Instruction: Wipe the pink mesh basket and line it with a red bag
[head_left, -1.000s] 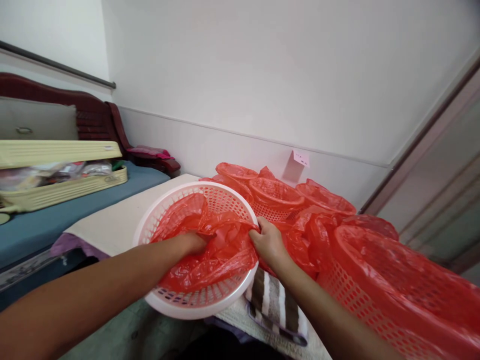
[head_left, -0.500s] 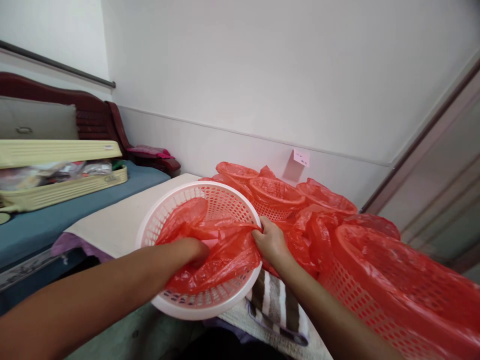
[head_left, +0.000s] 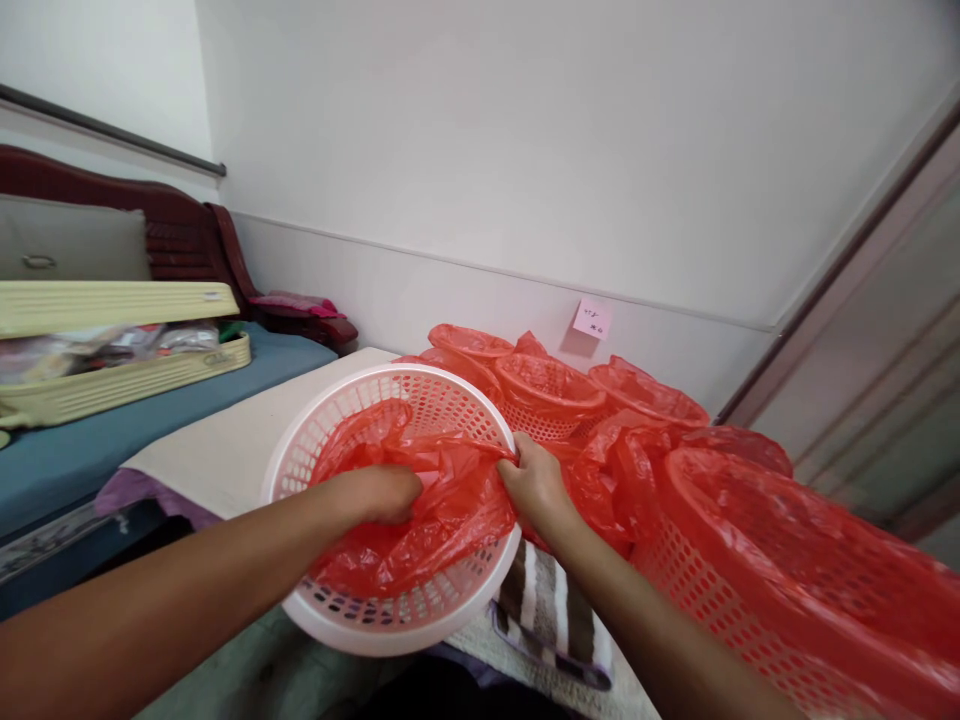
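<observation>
Head view: left grip [head_left: 379, 493], right grip [head_left: 534, 480] clenched on red bag [head_left: 442, 515] inside basket [head_left: 397, 643]

Nothing legible: faint marks on pink note [head_left: 590, 319] stuck to wall [head_left: 525, 150], too small to read.

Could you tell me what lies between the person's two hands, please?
In the head view, the crumpled red plastic bag spans the gap between the left hand and the right hand, which pinches it at the white basket rim.
</observation>
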